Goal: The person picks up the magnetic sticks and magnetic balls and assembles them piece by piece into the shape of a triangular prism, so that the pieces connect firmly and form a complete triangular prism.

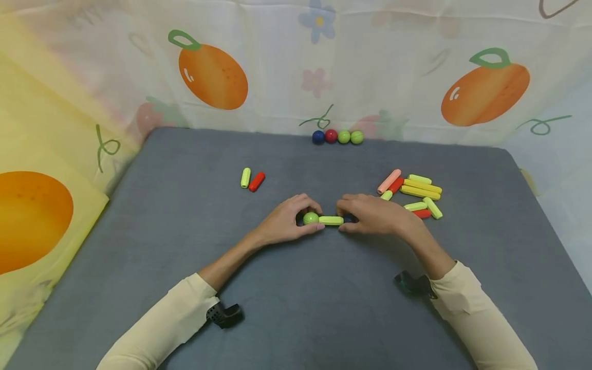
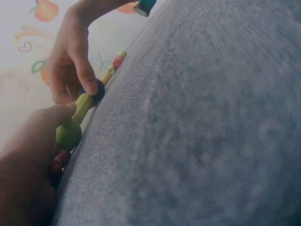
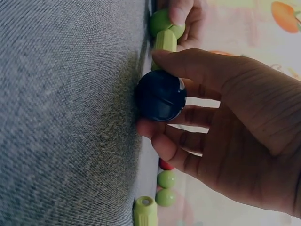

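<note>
Left hand (image 1: 289,218), at 9 o'clock in the head view, grasps a green ball (image 1: 311,218); right hand (image 1: 376,213), at 3 o'clock, grasps a dark blue ball (image 3: 161,96). Between them lies the yellow-green rod (image 1: 331,221), its long axis running 9 to 3 o'clock, one end toward each ball. The step appears to be joining these parts; the next move probably calls for inward pressure along that axis. Outward: two short rods (image 1: 245,178) at 10, a ball row (image 1: 344,136) at 12, loose rods (image 1: 423,186) between 2 and 3.

No legible txt, nos. or brands; faint marks (image 1: 87,14) on cloth (image 1: 273,56) unreadable.
</note>
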Action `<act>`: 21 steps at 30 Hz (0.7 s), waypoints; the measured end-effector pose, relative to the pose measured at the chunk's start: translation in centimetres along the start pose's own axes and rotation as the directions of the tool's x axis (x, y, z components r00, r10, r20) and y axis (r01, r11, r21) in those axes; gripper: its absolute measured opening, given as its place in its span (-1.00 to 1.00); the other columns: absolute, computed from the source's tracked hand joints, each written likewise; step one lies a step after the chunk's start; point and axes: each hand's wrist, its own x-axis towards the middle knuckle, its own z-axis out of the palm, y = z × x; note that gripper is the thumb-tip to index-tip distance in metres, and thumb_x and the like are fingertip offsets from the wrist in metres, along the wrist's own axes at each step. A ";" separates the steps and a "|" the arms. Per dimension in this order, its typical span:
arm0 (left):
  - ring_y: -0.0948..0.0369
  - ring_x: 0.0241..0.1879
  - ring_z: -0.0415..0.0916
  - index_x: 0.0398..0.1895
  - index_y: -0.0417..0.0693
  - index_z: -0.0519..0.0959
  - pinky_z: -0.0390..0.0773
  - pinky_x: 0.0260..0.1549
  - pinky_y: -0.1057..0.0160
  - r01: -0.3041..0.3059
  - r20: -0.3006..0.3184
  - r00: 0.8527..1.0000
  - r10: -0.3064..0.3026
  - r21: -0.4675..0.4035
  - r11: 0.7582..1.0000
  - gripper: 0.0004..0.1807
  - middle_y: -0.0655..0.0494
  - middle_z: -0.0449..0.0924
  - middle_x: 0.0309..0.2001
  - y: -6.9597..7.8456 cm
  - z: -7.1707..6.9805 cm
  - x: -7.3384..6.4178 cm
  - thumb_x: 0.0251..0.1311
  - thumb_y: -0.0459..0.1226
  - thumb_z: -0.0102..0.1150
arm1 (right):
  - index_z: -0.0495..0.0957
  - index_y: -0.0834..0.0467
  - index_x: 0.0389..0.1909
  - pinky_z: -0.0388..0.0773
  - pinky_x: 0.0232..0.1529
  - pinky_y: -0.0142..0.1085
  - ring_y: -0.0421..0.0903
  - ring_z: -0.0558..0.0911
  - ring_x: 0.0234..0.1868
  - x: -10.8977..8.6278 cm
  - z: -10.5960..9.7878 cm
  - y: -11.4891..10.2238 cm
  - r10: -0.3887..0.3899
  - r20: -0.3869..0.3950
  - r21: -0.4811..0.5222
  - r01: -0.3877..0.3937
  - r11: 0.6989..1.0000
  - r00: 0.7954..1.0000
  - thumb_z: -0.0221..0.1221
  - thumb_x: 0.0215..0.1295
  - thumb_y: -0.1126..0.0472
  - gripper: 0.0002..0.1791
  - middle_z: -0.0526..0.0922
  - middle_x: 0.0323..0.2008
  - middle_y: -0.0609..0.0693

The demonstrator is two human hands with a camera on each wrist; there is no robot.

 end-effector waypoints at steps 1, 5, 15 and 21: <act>0.28 -0.21 0.43 -0.02 0.09 0.67 0.48 -0.13 0.27 0.001 0.002 1.000 -0.001 0.002 1.000 -0.75 0.17 0.60 -0.12 0.0 0.0 0.0 0.32 -0.09 0.41 | 0.54 0.07 -0.19 0.41 -0.20 -0.27 -0.15 0.45 -0.30 -0.1 0.0 0.0 0.008 0.008 0.004 -0.008 1.000 1.000 0.38 0.38 0.05 -0.76 0.53 -0.26 -0.02; 0.28 -0.21 0.43 -0.06 0.08 0.68 0.47 -0.11 0.27 0.014 0.000 1.000 -0.014 0.008 1.000 -0.78 0.17 0.60 -0.13 -0.1 0.1 0.0 0.32 -0.10 0.42 | 0.57 0.09 0.04 0.49 -0.09 -0.21 -0.11 0.51 -0.18 -0.7 -0.7 0.3 0.034 0.051 0.069 -0.038 0.997 0.998 0.39 0.37 -0.02 -0.62 0.57 -0.13 -0.01; 0.27 -0.18 0.44 -0.06 0.08 0.68 0.46 -0.08 0.26 -0.001 -0.007 1.000 0.001 -0.006 1.000 -0.79 0.17 0.60 -0.13 -0.2 0.1 -0.1 0.32 -0.11 0.41 | 0.49 0.25 0.23 0.60 0.04 0.03 0.01 0.65 -0.01 -5.9 -5.0 4.1 0.230 -0.043 0.112 -0.224 0.968 0.972 0.25 0.50 0.16 -0.60 0.65 0.04 0.15; 0.27 -0.16 0.44 -0.05 0.08 0.67 0.46 -0.06 0.25 0.001 0.000 1.000 -0.001 0.013 1.000 -0.79 0.17 0.61 -0.12 -0.3 0.0 0.0 0.34 -0.10 0.39 | 0.52 0.26 0.18 0.59 -0.14 -0.01 0.05 0.59 -0.11 -8.9 -5.9 7.0 0.437 0.147 0.049 -0.448 0.893 0.887 0.32 0.41 0.15 -0.57 0.62 -0.07 0.18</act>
